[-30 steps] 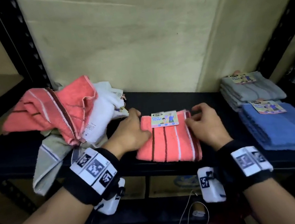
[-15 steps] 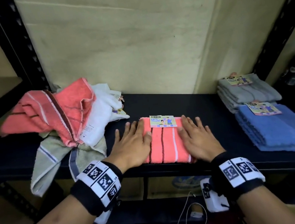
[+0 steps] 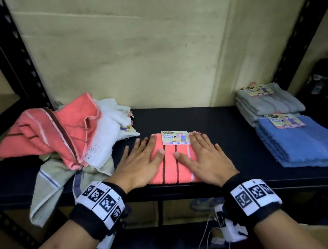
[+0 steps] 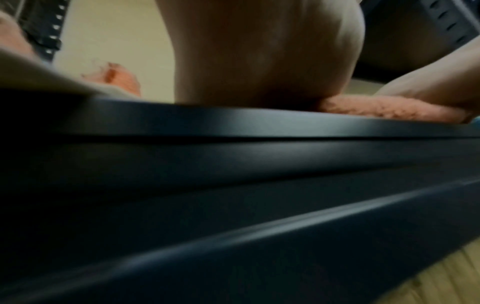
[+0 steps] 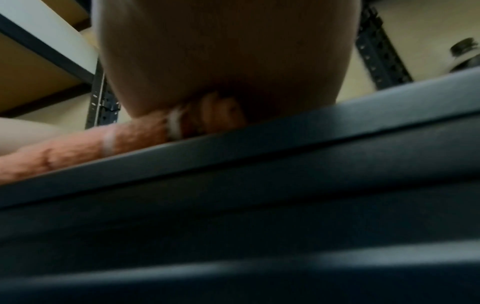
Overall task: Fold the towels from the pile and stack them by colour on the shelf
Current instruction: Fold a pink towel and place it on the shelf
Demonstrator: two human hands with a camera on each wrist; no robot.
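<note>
Coral folded towel (image 3: 172,161) lies on the shelf (image 3: 217,121); left hand (image 3: 138,166) and right hand (image 3: 203,158) press it flat, fingers straight.

The folded towel (image 3: 174,165) is coral with dark brown and white stripes; two folded stacks are grey (image 3: 269,103) and blue (image 3: 302,142).

Pale yellowish wall (image 3: 148,52) behind black perforated uprights (image 3: 8,55) — dim light.
</note>
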